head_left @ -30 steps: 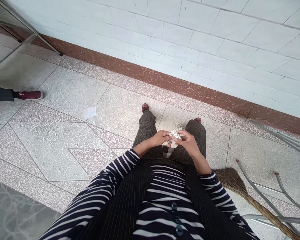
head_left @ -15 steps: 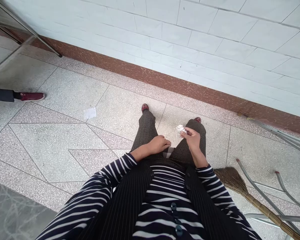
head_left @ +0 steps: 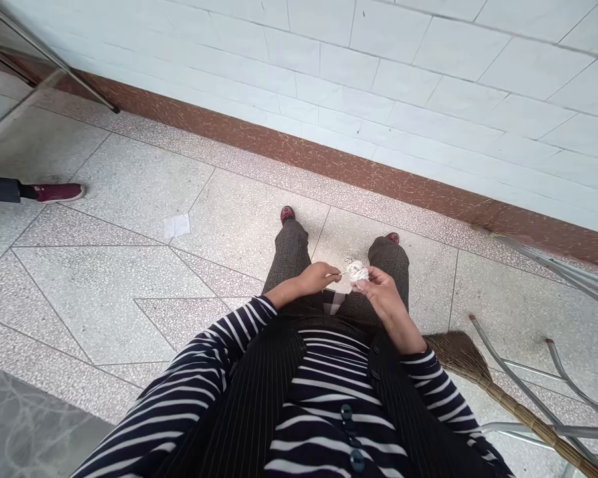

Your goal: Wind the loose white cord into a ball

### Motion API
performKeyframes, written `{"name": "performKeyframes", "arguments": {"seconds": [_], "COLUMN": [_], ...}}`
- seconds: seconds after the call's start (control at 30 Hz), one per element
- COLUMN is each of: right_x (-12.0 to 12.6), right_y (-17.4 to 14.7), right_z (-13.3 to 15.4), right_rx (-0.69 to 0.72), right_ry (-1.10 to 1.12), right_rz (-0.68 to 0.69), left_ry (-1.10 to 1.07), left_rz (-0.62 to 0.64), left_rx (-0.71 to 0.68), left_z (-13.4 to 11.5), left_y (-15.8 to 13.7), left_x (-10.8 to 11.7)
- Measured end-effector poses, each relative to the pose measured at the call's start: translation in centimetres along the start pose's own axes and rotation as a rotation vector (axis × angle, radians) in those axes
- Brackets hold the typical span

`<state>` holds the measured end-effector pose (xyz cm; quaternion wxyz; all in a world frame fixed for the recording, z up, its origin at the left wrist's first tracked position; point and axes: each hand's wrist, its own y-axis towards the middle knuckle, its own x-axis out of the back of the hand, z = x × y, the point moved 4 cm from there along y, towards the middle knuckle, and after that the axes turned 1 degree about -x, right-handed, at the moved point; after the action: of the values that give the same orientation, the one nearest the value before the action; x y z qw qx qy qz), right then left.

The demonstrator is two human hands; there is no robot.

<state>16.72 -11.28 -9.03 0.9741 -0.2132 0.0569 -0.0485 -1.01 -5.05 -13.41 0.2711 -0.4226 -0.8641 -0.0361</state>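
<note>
My right hand [head_left: 383,295] pinches a small white bundle [head_left: 357,272] between thumb and fingers, in front of my lap. It looks like bunched yarn or soft fabric; its exact kind is too small to make out. My left hand [head_left: 316,277] is closed close by on the left. A thin pale stick [head_left: 343,273] runs from its fingertips to the bundle's edge. Whether the stick's tip is inside the bundle cannot be seen. Both hands are over the gap between my legs.
A straw broom [head_left: 458,352] lies at the right by metal chair legs [head_left: 518,372]. White paper [head_left: 177,226] is on the floor to the left. Another person's shoe [head_left: 60,192] shows at far left. A tiled wall [head_left: 349,66] rises ahead, with a metal-legged table [head_left: 90,89] at upper left.
My right hand has brought the white bundle left and slightly down, turning it. My left hand has risen a little, so the two hands now nearly meet and the thin stick shows.
</note>
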Motion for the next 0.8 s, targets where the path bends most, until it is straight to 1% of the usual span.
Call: {"name": "performKeyframes", "arguments": {"seconds": [0.07, 0.1, 0.17, 0.2, 0.23, 0.3, 0.4, 0.47, 0.5, 0.53, 0.6, 0.67, 0.73, 0.8], "right_x": [1.4, 1.9, 2.3, 2.1, 1.7, 0.2, -2.1, -2.5, -2.3, -1.7, -0.2, 1.5, 2.6, 2.7], "right_y": [1.6, 2.5, 3.9, 4.4, 4.6, 4.4, 3.0, 2.1, 1.8, 1.7, 2.0, 2.9, 4.0, 4.9], "right_z": [0.5, 0.7, 0.7, 0.6, 0.4, -0.2, -0.9, -0.6, -0.1, 0.5, 1.8, 3.0, 3.7, 3.4], "right_rx": [0.036, 0.054, 0.078, 0.08, 0.076, 0.048, -0.014, -0.04, -0.041, -0.035, -0.005, 0.034, 0.067, 0.081], "right_ry": [-0.016, -0.04, -0.108, -0.146, -0.18, -0.225, -0.213, -0.158, -0.125, -0.093, -0.041, -0.02, -0.039, -0.087], "right_rz": [-0.098, -0.143, -0.196, -0.194, -0.169, -0.059, 0.152, 0.225, 0.227, 0.208, 0.128, 0.027, -0.075, -0.145], "left_ry": [-0.006, 0.012, 0.078, 0.118, 0.161, 0.255, 0.365, 0.346, 0.313, 0.275, 0.208, 0.171, 0.178, 0.24], "left_rz": [0.075, 0.092, 0.061, 0.023, -0.016, -0.064, -0.037, -0.027, -0.039, -0.054, -0.062, -0.031, 0.003, -0.01], "left_rx": [0.005, -0.001, -0.03, -0.055, -0.085, -0.147, -0.209, -0.197, -0.166, -0.124, -0.031, 0.017, -0.02, -0.099], "left_z": [-0.1, -0.3, -1.0, -1.5, -2.0, -3.0, -3.8, -3.7, -3.5, -3.2, -2.4, -2.2, -2.7, -3.9], "left_y": [-0.5, -0.6, -0.8, -0.7, -0.6, -0.3, 0.3, 0.8, 0.9, 1.1, 1.2, 1.0, 0.7, 0.4], "left_x": [-1.4, -1.6, -1.2, -0.6, 0.2, 1.9, 3.6, 4.2, 4.3, 4.3, 3.8, 2.9, 2.1, 1.9]}}
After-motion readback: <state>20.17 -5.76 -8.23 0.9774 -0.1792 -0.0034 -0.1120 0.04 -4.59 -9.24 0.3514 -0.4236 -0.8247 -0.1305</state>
